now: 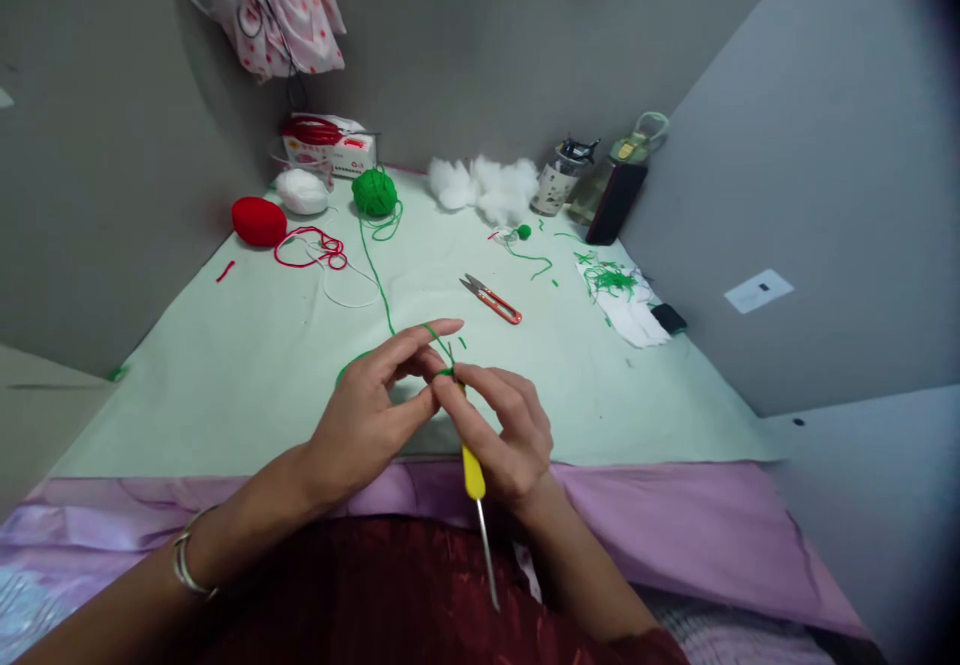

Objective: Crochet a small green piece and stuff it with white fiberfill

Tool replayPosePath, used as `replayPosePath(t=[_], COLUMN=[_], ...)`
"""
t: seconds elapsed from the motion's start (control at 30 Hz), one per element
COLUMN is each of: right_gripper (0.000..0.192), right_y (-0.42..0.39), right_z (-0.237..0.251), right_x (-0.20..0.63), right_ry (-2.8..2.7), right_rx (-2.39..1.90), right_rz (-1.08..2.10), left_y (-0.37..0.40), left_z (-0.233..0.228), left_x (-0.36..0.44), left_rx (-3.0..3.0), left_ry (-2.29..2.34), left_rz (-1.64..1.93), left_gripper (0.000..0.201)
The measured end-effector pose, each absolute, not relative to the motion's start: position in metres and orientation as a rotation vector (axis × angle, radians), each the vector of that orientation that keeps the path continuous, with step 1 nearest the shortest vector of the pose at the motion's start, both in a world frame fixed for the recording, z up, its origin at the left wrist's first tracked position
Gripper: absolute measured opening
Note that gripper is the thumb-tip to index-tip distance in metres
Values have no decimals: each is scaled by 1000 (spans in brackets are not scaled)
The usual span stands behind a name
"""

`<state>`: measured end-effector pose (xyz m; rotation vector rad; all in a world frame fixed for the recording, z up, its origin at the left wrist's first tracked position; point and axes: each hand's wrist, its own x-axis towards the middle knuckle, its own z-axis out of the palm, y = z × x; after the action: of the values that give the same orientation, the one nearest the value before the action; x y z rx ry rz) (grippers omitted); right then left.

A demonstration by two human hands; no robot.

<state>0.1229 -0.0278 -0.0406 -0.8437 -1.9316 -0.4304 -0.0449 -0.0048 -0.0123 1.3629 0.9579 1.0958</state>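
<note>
My right hand [510, 430] grips a double-ended crochet hook [473, 473] with a yellow handle; one metal end points down toward my lap. The hook's upper tip meets a small bit of green yarn work [445, 372] at my fingertips. My left hand [371, 410] pinches that work between thumb and fingers, its index finger stretched out with green yarn [431, 331] running over it. The strand leads back to a green yarn ball [374, 192] at the far side of the table. My fingers hide most of the piece.
Orange-handled thread snips [491, 299] lie just beyond my hands. Red yarn [259, 222] and white yarn [301, 191] sit at left. White stuffing [484, 187], a pen holder [556, 180] and a dark phone [616, 205] stand behind. Green scraps [613, 278] lie on paper at right.
</note>
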Motion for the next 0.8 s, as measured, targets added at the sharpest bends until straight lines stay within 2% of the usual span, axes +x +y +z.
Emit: replayPosePath(t=[0.07, 0.17, 0.27, 0.37, 0.5, 0.67, 0.8], right_gripper=[38, 33, 24, 19, 15, 16, 17], right_y=[-29, -29, -27, -22, -20, -22, -16], right_z=[-44, -40, -33, -30, -33, -33, -29], right_x=[122, 123, 125, 124, 120, 123, 129], right_ry=[-1890, -1740, -1473, -1292, -1306, -1327, -1196], right_rx=[-874, -831, -800, -774, -790, -834, -772], right_rz=[-386, -44, 386, 660, 731, 748, 929], left_y=[-3, 1, 4, 1, -5, -5, 0], left_z=[-13, -13, -11, -10, -11, -9, -7], left_x=[-46, -49, -52, -51, -47, -44, -47], left_rx=[1085, 787, 755, 875, 1033, 1025, 916], left_ry=[818, 678, 686, 703, 740, 774, 649], left_rz=[993, 882, 916, 969, 943, 956, 882], left_gripper=[53, 59, 50, 41, 43, 55, 57])
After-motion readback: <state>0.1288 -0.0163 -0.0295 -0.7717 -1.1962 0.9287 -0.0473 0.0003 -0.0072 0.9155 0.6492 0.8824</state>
